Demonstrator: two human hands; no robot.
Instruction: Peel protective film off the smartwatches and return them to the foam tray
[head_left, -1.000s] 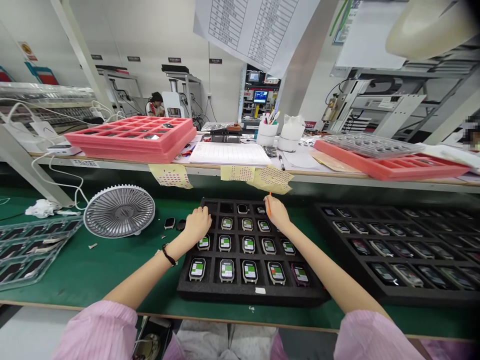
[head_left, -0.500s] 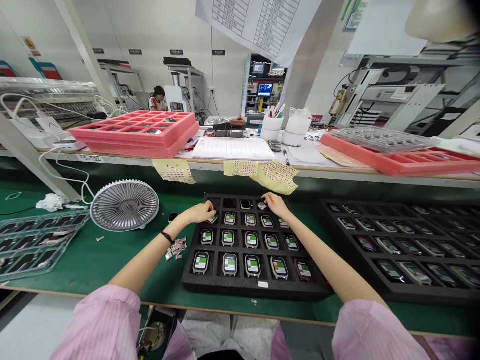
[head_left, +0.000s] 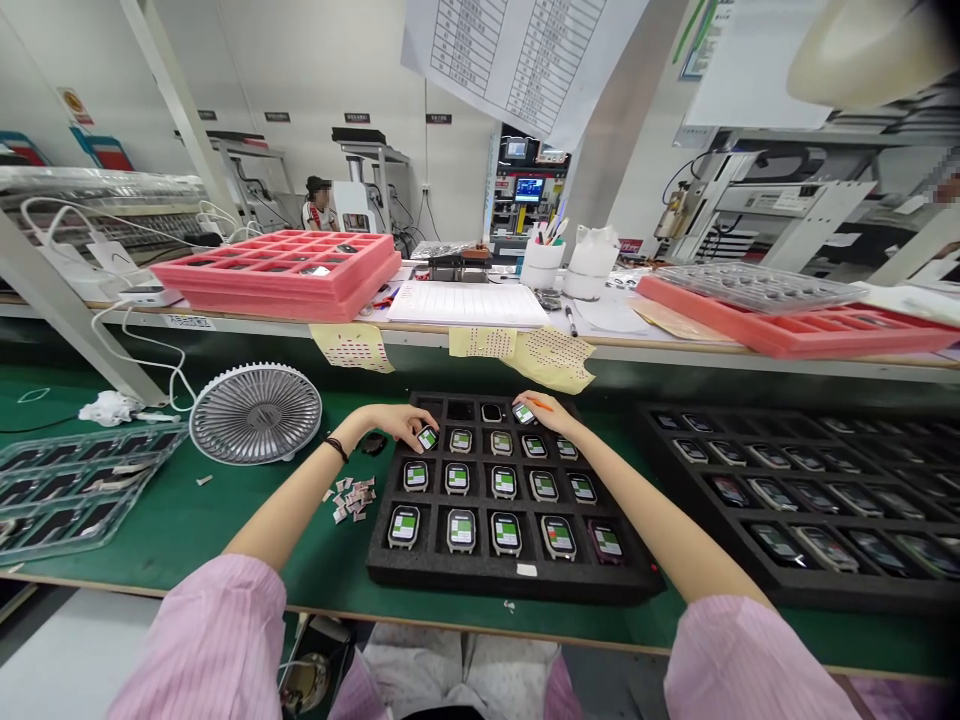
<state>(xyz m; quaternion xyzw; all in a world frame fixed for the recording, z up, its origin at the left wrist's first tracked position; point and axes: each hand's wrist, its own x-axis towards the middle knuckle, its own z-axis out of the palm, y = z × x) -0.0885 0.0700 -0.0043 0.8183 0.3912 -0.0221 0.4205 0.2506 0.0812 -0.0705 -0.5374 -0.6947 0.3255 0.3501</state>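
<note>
A black foam tray (head_left: pixel 517 588) holds rows of square watches, most with green and white screens lit. My left hand (head_left: pixel 401 422) grips a tilted watch (head_left: pixel 427 437) at the tray's left edge, second row from the back. At the back row, my right hand (head_left: pixel 546 410) has its fingers closed on another lit watch (head_left: pixel 523 412), and an orange stick-like tool (head_left: pixel 540 404) lies across that hand. Between the hands, a watch with a dark screen (head_left: pixel 491 412) sits in the back row.
Left of the tray are a grey fan (head_left: pixel 256 413), small pinkish pieces (head_left: pixel 352 498), a dark watch (head_left: pixel 373 443) and a clear tray (head_left: pixel 90 540). A second black tray (head_left: pixel 720 540) stands right. Red trays (head_left: pixel 277 270) and papers lie on the shelf behind; a person (head_left: pixel 318 205) sits beyond.
My left hand has lifted and tilted its watch out of its slot. The watch at my right hand now shows its lit screen more fully. The camera view has shifted slightly.
</note>
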